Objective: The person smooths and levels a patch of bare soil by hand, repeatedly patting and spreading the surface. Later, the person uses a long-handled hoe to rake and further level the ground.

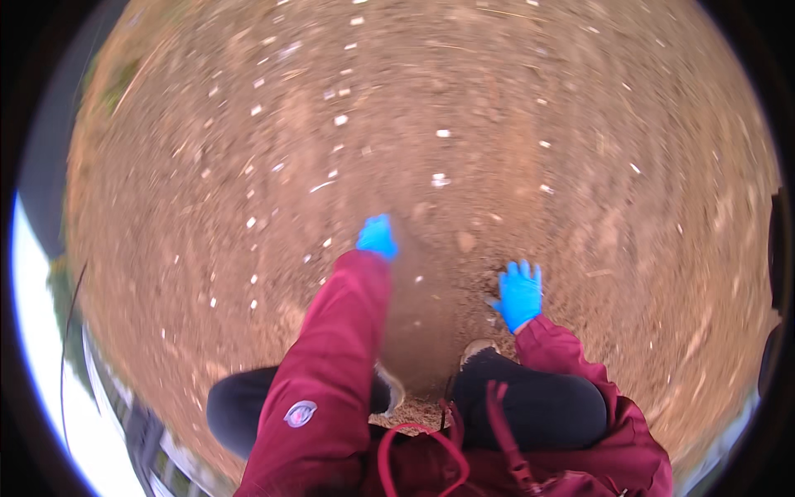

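Observation:
My left hand (377, 236), in a blue glove, is low over the brown soil (428, 261). Motion blur and the angle hide its fingertips, and I cannot tell whether anything is in its grasp. To the right, my right hand (520, 295), also gloved in blue, is palm down at the loose soil with its fingers spread. It appears to hold nothing. A small pale bit (492, 303) shows beside its thumb. Between the hands runs a smoother, darker strip of soil. Small white pieces (440, 180) lie on the ground ahead, several of them in rough lines.
My bent knees (528, 404) and shoes (478, 348) frame the near ground. A red cord loop (422, 428) and a strap (506, 422) hang from my jacket. Straw bits (509, 12) lie ahead. Dark objects (776, 248) show at the right rim.

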Demonstrator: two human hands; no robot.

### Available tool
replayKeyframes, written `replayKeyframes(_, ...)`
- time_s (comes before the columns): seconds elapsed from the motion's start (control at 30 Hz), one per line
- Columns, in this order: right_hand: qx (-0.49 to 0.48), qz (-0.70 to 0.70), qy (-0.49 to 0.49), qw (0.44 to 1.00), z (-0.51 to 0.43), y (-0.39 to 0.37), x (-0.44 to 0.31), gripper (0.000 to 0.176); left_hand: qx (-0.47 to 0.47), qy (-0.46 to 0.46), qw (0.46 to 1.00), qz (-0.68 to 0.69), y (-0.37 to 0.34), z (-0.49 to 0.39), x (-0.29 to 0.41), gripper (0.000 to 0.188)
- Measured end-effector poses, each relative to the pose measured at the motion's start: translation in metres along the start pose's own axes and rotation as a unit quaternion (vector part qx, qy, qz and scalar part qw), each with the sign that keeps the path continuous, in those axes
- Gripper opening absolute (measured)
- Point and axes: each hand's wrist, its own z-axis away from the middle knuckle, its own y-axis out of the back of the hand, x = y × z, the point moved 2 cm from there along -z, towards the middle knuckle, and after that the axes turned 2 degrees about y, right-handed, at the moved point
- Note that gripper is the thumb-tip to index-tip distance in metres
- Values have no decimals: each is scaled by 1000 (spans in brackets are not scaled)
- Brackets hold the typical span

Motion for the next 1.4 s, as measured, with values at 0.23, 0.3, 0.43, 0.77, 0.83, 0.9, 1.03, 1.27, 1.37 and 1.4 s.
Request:
replayKeyframes(0.23, -89, 29, 89, 992, -7, -34, -5, 30, -4, 51, 999, -3, 6, 8, 8, 53)
replayKeyframes(0.3, -69, 11, 143, 987, -5, -37, 2, 30, 17, 49, 999, 9, 1, 17, 7, 51)
replayKeyframes(0.43, -103, -71, 86, 988, -5, -41, 18, 33, 221, 53, 971, 68, -21, 56, 15, 41)
replayKeyframes(0.77, -55, -360, -32, 931, -49, 18, 14, 59, 264, -2, 946, 186, -53, 109, 33, 50)
replayKeyframes(0.83, -86, -371, -20, 924, -62, 32, 5, 50, 291, -7, 936, 196, -49, 110, 28, 48)
replayKeyframes(0.9, -94, -401, -10, 911, -73, 40, -4, 43, 307, -11, 931, 199, -45, 109, 24, 45)
replayKeyframes(1.03, -164, -581, -82, 793, -82, 38, -8, 27, 306, -16, 930, 203, -44, 108, 21, 39)
replayKeyframes(1.27, -46, -359, 55, 930, -95, 28, 6, 37, 258, -37, 943, 205, -45, 106, 22, 42)
replayKeyframes(1.37, -74, -272, 66, 957, -116, 47, 16, 54, 291, -69, 938, 177, -33, 100, 25, 45)
replayKeyframes(1.4, -76, -189, 82, 976, -122, 59, 22, 61, 262, -77, 945, 182, -28, 96, 25, 48)
